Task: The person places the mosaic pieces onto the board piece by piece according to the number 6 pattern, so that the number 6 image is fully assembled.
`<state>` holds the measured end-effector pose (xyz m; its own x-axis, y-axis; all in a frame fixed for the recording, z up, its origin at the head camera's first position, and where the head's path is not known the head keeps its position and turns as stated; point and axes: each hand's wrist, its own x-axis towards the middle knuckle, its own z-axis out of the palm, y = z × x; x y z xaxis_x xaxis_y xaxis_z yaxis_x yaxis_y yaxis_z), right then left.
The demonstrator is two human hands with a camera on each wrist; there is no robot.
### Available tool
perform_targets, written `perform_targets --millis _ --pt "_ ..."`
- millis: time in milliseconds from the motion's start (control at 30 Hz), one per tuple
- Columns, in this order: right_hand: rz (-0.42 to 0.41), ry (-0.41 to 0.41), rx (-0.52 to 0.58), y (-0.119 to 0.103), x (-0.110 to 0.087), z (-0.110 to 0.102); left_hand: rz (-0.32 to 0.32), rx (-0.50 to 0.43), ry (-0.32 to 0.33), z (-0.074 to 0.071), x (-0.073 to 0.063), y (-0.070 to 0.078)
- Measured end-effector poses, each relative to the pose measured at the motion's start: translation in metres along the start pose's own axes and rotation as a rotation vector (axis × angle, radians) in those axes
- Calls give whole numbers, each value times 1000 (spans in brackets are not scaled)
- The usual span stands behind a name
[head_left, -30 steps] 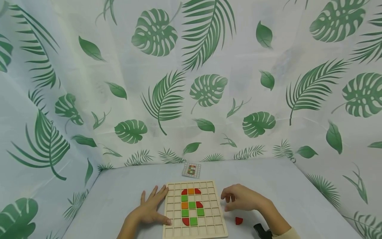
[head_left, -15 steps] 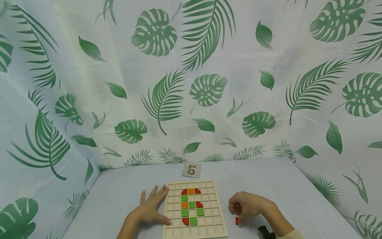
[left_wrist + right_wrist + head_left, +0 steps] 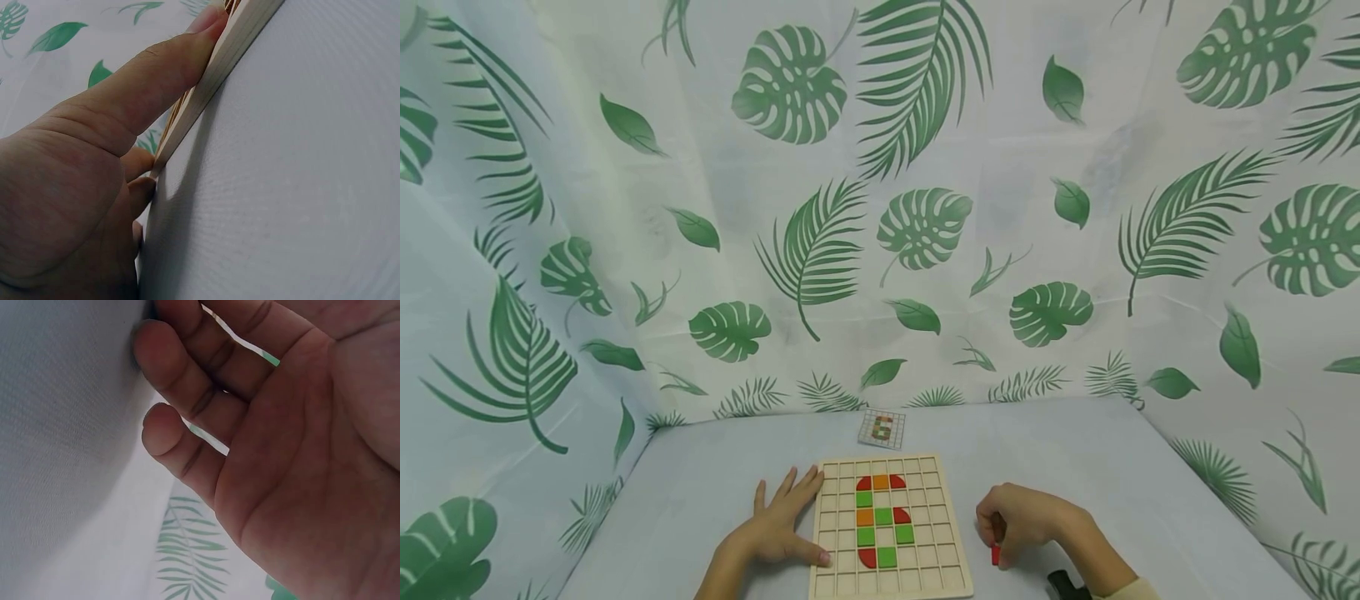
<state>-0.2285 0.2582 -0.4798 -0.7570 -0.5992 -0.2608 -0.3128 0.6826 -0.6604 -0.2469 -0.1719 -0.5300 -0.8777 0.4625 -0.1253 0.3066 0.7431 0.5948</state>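
Observation:
A wooden grid board [image 3: 925,577] lies in the head view with red, orange and green tiles [image 3: 883,517] set in its cells. My left hand [image 3: 778,525] spreads along the board's left side, its thumb resting on the edge and its fingers nearly straight. In the left wrist view that thumb [image 3: 150,81] presses over the wooden rim [image 3: 206,94]. To the right of the board, my right hand [image 3: 1026,521] pinches a red quarter-round tile [image 3: 996,555] at the tabletop. Curled fingers [image 3: 165,356] show in the right wrist view, where the tile is hidden.
A small pattern card [image 3: 882,428] with a similar coloured figure lies behind the board. The white cloth-covered table [image 3: 715,467] ends at a leaf-printed curtain [image 3: 925,350]. A black wrist device [image 3: 1066,583] sits under the right forearm.
My right hand has moved right and down from beside the board to the red tile and taken hold of it. The left hand and the board stay put.

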Motion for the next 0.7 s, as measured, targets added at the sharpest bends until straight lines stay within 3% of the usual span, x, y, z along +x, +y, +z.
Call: perform_targets --millis 267,533,700 --pt "-92 36 -13 3 6 -2 1 -4 0 1 0 1" --pt "-212 149 96 -4 11 -4 -1 2 2 0 1 2" --pt "-283 203 109 -10 15 0 4 9 7 1 1 1"
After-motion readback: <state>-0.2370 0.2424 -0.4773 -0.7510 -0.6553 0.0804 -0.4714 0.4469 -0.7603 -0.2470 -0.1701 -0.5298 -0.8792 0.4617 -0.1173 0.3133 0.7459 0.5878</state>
